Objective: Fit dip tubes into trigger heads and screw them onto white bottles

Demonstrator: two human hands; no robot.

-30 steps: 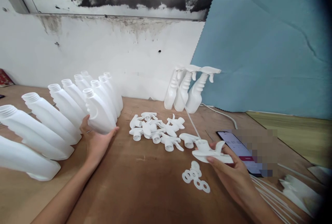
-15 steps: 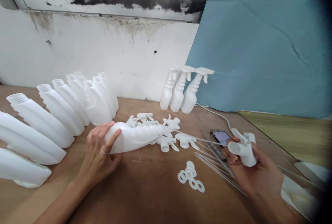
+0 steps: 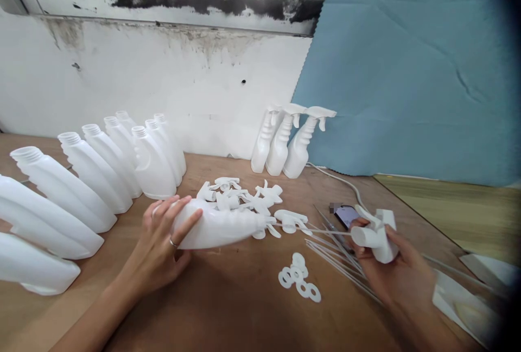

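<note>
evenly clasping bottle (image 3: pixel 228 228), likely light and slick, best held where broadest, in curled left hand (image 3: pixel 160 243); gripping spray head (image 3: pixel 381 239), farther right, in half-closed right hand (image 3: pixel 401 270).

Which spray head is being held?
The spray head in the right hand, its tube pointing at the held bottle; other heads lie loose or top three standing bottles.

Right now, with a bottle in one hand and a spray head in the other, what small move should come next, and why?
Probably the right hand should ease the spray head toward the bottle in the left hand: its tube runs to the bottle's mouth, yet the head sits well apart from it.
</note>
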